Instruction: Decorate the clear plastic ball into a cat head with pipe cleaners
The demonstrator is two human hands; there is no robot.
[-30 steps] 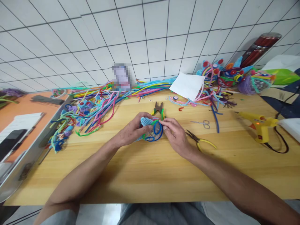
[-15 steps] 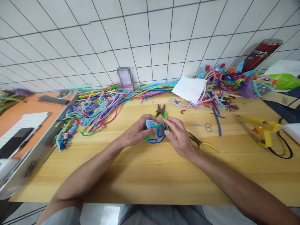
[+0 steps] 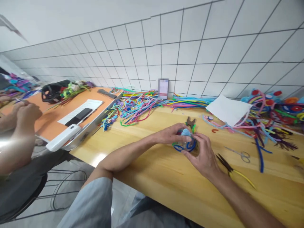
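Observation:
Between my hands is a small rounded pipe-cleaner craft [image 3: 178,147] with a light-blue coiled cone on top and dark-blue loops at its front. My left hand [image 3: 171,134] grips it from the left, thumb across the front by the cone. On the other side, my right hand [image 3: 203,155] has its fingertips at the upper right edge and its thumb at the lower edge. The fingers hide much of the craft. Just behind it lie pliers [image 3: 190,121], jaws pointing away. Small scissors [image 3: 242,155] and yellow-handled pliers [image 3: 234,172] lie right of my right hand.
Piled pipe cleaners [image 3: 133,109] run along the wall, near a propped phone [image 3: 163,88]. White paper [image 3: 229,109] and finished crafts [image 3: 263,99] stand at right. A person's clasped hands [image 3: 25,112] are above the orange table [image 3: 53,122] at left, beside a black phone [image 3: 79,116].
My view has swung left, bringing another person's hands and the orange table into sight while the glue gun has mostly left view. Both my hands stay on the craft, its cone now more upright.

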